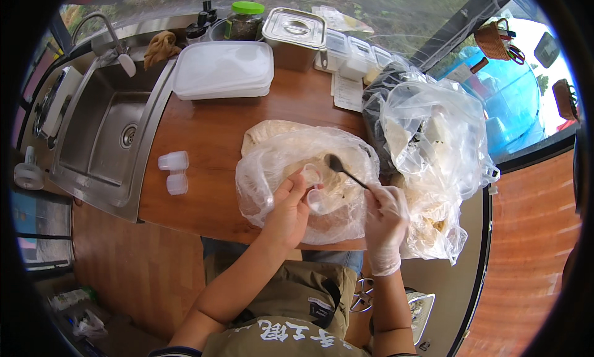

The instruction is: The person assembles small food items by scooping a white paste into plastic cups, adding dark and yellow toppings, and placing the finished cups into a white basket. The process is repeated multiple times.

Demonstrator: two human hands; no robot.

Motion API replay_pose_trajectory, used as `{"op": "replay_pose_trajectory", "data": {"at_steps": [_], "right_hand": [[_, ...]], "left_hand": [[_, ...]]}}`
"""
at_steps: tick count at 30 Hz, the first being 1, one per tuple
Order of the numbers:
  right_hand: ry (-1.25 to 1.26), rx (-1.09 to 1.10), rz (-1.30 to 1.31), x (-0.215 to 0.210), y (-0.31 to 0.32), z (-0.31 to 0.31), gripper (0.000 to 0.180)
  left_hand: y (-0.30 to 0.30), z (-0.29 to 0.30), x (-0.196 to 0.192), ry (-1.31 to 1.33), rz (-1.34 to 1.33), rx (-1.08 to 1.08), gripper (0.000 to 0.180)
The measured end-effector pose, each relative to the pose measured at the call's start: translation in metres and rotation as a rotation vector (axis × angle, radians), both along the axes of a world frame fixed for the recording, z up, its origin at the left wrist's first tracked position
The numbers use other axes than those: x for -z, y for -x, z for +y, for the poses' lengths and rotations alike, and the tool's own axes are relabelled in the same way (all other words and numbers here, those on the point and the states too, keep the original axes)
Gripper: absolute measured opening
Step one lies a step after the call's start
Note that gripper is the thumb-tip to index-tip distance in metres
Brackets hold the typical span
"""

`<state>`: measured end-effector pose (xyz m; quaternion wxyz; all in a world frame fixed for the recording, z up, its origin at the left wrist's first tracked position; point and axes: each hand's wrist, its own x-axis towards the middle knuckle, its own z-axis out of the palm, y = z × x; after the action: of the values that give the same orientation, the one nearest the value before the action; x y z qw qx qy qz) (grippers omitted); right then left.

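Observation:
My bare left hand [289, 211] is closed on a small clear plastic cup [310, 174]; another small clear cup [316, 200] shows right by its fingers. In my gloved right hand [386, 216] is a dark spoon [335, 163], its bowl pointing up and left, just beside the first cup. Both hands are over a large open clear plastic bag [260, 177] on the table. Pale beige stuff [339, 190] lies in the bag, its kind unclear. Whether the spoon carries anything cannot be made out.
Several small clear cups [177, 183] lie left on the wooden table [204, 131]. Behind are lidded white boxes [224, 69], a green-lidded jar [245, 24] and a steel container [296, 32]. A steel sink [105, 131] is at the left, bulky plastic bags [433, 140] at the right.

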<state>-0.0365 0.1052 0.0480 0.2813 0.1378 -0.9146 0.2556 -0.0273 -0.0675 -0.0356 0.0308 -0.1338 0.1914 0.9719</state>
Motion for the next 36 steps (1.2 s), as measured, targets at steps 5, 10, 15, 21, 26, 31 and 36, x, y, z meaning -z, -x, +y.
{"op": "replay_pose_trajectory", "data": {"at_steps": [5, 10, 15, 21, 26, 31, 36], "right_hand": [[-0.049, -0.043, -0.13, -0.002, 0.008, 0.0, 0.02], [0.205, 0.185, 0.035, -0.047, 0.057, 0.064, 0.017], [0.007, 0.211, -0.392, -0.04, 0.185, 0.109, 0.025], [-0.336, 0.206, -0.498, 0.012, 0.259, 0.117, 0.04], [-0.236, 0.016, -0.3, 0.043, 0.276, 0.158, 0.018], [0.112, -0.131, -0.072, 0.04, 0.271, 0.173, 0.011], [0.497, -0.131, -0.351, -0.011, 0.234, 0.187, 0.011]], "left_hand": [[-0.008, -0.005, -0.02, 0.013, 0.061, 0.083, 0.04], [-0.004, 0.004, -0.047, 0.051, 0.046, 0.156, 0.044], [0.001, 0.036, -0.068, -0.027, 0.138, 0.314, 0.045], [0.012, 0.062, -0.093, -0.003, 0.205, 0.463, 0.047], [0.023, 0.082, -0.104, 0.166, 0.236, 0.466, 0.056], [0.036, 0.101, -0.106, 0.113, 0.213, 0.516, 0.057], [0.059, 0.134, -0.103, 0.01, 0.18, 0.443, 0.047]]}}
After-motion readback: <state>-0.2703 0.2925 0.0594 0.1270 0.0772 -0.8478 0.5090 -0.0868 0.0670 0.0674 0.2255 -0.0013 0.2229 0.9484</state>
